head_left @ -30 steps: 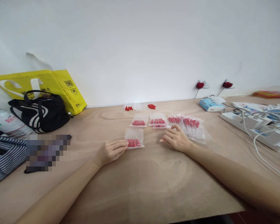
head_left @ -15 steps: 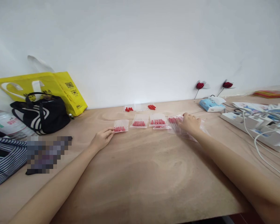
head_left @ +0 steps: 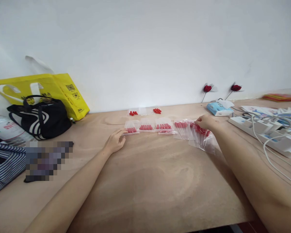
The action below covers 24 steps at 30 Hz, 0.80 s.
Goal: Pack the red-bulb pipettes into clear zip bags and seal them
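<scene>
At the left end of a row of small clear zip bags, my left hand (head_left: pixel 115 141) has its fingers closed at the edge of a bag of red-tipped sticks (head_left: pixel 131 129). Beside it lie a second such bag (head_left: pixel 145 126) and a third bag (head_left: pixel 164 125), which overlaps another below it. To their right a bag (head_left: pixel 182 130) lies with its red tips away from me and its pale stems toward me. My right hand (head_left: pixel 206 123) pinches the far end of the rightmost clear bag (head_left: pixel 205 140), which holds red pieces; the fingertips are partly hidden.
Against the wall lie more clear bags with red pieces (head_left: pixel 133 113). A yellow bag (head_left: pixel 70 94) and black bag (head_left: pixel 46 118) stand at left. At right are a blue tissue pack (head_left: pixel 219 108), two red flowers (head_left: pixel 207 88), and a white power strip (head_left: pixel 264 129) with cables.
My left hand has moved right with its bag, closing the gap to the neighbouring one. My right hand has shifted right, uncovering more of the bags beneath it.
</scene>
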Available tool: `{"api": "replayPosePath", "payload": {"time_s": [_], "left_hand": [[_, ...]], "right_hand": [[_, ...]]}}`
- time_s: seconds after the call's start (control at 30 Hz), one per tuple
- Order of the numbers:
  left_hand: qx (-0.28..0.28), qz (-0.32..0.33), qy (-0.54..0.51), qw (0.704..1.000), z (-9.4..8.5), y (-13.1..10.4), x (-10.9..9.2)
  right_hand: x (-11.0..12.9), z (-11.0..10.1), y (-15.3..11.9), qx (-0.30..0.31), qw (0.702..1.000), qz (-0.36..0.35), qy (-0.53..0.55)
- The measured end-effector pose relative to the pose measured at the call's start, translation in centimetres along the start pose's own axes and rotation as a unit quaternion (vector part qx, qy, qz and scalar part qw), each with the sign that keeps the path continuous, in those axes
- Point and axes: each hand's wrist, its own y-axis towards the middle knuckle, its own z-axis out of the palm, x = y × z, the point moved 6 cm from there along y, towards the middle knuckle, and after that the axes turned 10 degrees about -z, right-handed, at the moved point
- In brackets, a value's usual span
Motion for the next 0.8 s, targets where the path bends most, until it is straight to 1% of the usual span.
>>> {"api": "replayPosePath", "payload": {"time_s": [0.1,0.17,0.27,0.3,0.33,0.4,0.43,0.47,0.57,0.63,0.7,0.73,0.8], "left_hand": [[-0.024,0.02,-0.008,0.999,-0.3,-0.1,-1.3],[-0.031,0.033,-0.016,0.999,-0.3,-0.1,-2.3],[-0.029,0.052,-0.038,0.998,-0.1,-0.1,-4.1],[-0.026,0.057,-0.045,0.997,0.0,-0.1,-4.7],[-0.024,0.06,-0.052,0.997,0.1,-0.1,-5.3],[-0.02,0.06,-0.061,0.996,0.3,0.0,-6.5],[-0.019,0.057,-0.065,0.996,0.3,0.1,-7.1],[-0.017,0.052,-0.068,0.996,0.4,0.1,-7.7],[-0.005,0.027,-0.074,0.997,0.5,-0.1,-9.2],[0.016,0.016,-0.072,0.997,0.8,-0.5,-10.2],[0.044,0.026,-0.065,0.997,1.3,-0.9,-10.9],[0.059,0.039,-0.059,0.996,1.6,-1.0,-11.1],[0.091,0.078,-0.046,0.992,2.3,-1.2,-11.0]], "right_hand": [[0.4,-0.8,-0.3,0.064,0.997,-0.029,-0.028],[1.6,-1.6,-0.7,0.101,0.992,-0.073,0.011],[4.7,-1.8,-2.0,0.154,0.97,-0.144,0.124],[6.0,-1.5,-2.5,0.158,0.964,-0.156,0.144],[7.1,-1.1,-2.9,0.142,0.964,-0.157,0.16],[9.5,0.6,-3.7,0.092,0.959,-0.14,0.229],[10.6,2.0,-4.0,0.078,0.945,-0.124,0.292],[11.4,3.4,-4.3,0.056,0.923,-0.094,0.369],[13.7,7.8,-5.0,0.045,0.897,-0.078,0.434],[14.2,9.7,-5.2,0.025,0.884,-0.065,0.463],[14.3,10.8,-5.5,0.006,0.873,-0.051,0.484],[14.4,11.0,-5.7,0.001,0.863,-0.047,0.503],[14.6,11.1,-6.3,0.019,0.832,-0.039,0.554]]}}
